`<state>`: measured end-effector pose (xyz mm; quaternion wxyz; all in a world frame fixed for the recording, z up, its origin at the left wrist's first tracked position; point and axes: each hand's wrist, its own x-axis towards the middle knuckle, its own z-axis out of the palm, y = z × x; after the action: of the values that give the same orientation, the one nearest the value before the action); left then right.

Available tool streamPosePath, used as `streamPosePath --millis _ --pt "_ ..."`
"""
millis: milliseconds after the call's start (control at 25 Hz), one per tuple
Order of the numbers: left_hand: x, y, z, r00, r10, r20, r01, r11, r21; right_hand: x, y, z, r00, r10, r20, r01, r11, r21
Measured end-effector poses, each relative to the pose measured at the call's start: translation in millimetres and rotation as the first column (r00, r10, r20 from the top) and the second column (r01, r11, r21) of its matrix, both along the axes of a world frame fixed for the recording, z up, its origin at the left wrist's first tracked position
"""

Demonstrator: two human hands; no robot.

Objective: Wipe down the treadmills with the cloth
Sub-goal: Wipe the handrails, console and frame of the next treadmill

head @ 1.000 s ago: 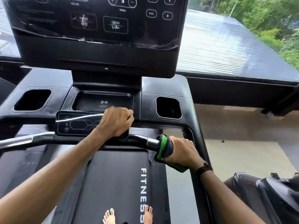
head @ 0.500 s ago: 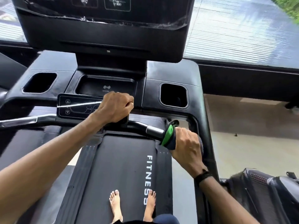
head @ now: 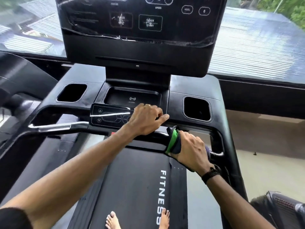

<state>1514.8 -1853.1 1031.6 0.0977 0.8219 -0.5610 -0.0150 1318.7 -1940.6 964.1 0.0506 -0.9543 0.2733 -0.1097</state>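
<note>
I stand barefoot on a black treadmill whose belt point(head: 132, 179) reads FITNESS. Its console screen point(head: 137, 38) rises ahead under crinkled film. My right hand point(head: 191, 151) grips a green and dark cloth point(head: 173, 141) wrapped round the right part of the front handlebar point(head: 57, 127), close to the right upright. My left hand point(head: 145, 119) holds the right end of the small button panel point(head: 109, 115) on the bar, fingers curled over it and thumb sticking out to the right.
Two square cup holders point(head: 71, 93) point(head: 197, 109) flank a shallow tray point(head: 132, 98) below the screen. Another black machine point(head: 280, 210) stands low at the right, and a neighbouring treadmill frame point(head: 16, 76) at the left. A window wall runs ahead.
My right hand has slid the cloth a little further right along the handlebar. The left hand stays on the button panel, its thumb now sticking out. The view has tilted up.
</note>
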Motion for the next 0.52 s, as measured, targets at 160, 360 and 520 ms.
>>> streamPosePath --millis 160,360,520 --pt "-2 45 -3 0.979 -0.205 -0.019 0.204 0.978 -0.055 27 44 -19 0.944 -0.020 0.330 0.024 1.000 -0.009" --pt "33 138 -18 0.976 -0.213 -0.037 0.194 0.939 -0.284 63 79 -4 0.510 -0.505 0.696 -0.038 0.795 0.605" --pt "76 198 -34 0.990 -0.123 -0.067 0.092 0.929 -0.358 136 117 16 0.956 -0.198 0.216 0.204 0.979 -0.004"
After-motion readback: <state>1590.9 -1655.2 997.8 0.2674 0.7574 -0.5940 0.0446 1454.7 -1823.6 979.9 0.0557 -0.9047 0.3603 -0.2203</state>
